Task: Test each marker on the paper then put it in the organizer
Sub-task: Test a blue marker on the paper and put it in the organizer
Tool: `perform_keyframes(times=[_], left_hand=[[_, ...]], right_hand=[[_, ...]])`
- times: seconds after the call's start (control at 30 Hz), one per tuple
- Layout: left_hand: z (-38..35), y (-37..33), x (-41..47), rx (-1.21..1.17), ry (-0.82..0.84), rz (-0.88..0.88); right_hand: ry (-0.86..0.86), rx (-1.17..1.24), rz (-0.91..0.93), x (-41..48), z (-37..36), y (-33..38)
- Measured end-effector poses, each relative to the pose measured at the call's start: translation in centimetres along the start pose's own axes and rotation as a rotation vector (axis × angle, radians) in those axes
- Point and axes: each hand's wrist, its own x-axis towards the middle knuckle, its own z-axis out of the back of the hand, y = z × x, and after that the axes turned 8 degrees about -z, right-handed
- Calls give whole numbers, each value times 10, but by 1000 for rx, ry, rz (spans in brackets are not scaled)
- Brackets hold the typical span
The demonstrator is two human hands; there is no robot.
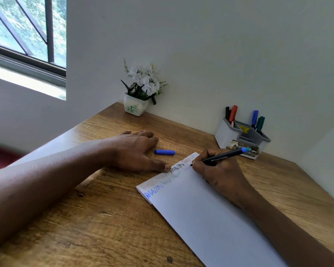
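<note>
My right hand [219, 175] grips a black marker with a blue end [223, 157], its tip touching the far edge of the white paper [204, 218]. Coloured words run along that top edge in blue, green, black and red. My left hand [137, 151] lies flat on the wooden table, its thumb pressing the paper's far left edge. The marker's blue cap [164, 152] lies on the table just beyond the paper, beside my left hand. The grey organizer [241, 138] stands at the back right against the wall and holds several capped markers.
A small white pot of white flowers [140, 93] sits in the table's back corner. Walls close the table [96, 218] at the back and on the right. A window is at the upper left.
</note>
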Motion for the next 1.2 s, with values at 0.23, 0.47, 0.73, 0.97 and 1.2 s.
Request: perform_keyframes(times=[0.23,0.47,0.73,0.97,1.2], left_hand=[[2,0,0,2,9,-6],[2,1,-1,-12,14,-7],[-3,5,0,-16,-3,-25],[-14,15,4,-76,-302,-113],[-17,5,10,12,-496,-178]], right_hand=[[0,4,-26,1,-1,-1],[-94,-58,17,0,-7,0],[-42,238,-131,1,-2,-2],[36,506,-147,3,5,-4],[89,535,-109,1,13,-7]])
